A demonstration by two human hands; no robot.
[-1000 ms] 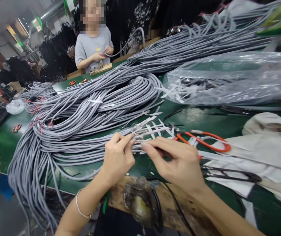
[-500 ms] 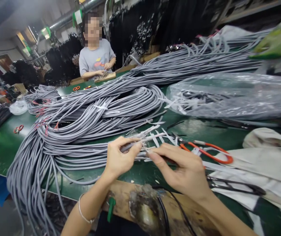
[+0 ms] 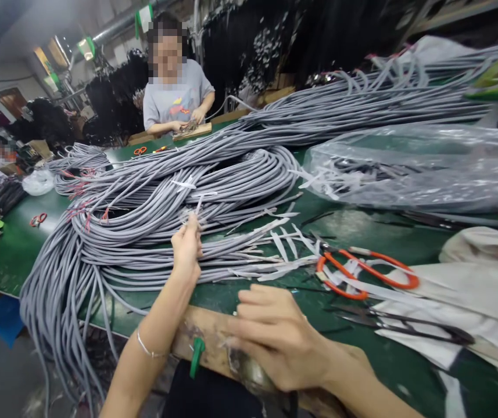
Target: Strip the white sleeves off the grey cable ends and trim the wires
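Observation:
My left hand [image 3: 187, 247] is raised over the bundle of grey cables [image 3: 179, 255], its fingers closed. A thin pale tip [image 3: 199, 203] sticks up past the fingertips; I cannot make out what it belongs to. Just below the fist run cables with stripped, whitish ends [image 3: 270, 229]. Low over a wooden board [image 3: 209, 328] hangs my right hand [image 3: 275, 331], its fingers bent and pointing left, smeared by motion. It partly covers a rounded, worn metal piece [image 3: 255, 371] on the board. Whether it holds anything cannot be seen.
Orange-handled scissors [image 3: 340, 273] and dark snips [image 3: 409, 325] lie to the right, near a whitish cloth [image 3: 475, 278]. Behind them is a clear plastic bag [image 3: 427, 174]. A green clamp [image 3: 197, 357] sits on the board. Across the green table [image 3: 348, 223], a person [image 3: 176, 98] handles a cable.
My hands have parted. The left moved up and left from the cable ends; the right came down and left over the board. The cable held between them has left the fingertips.

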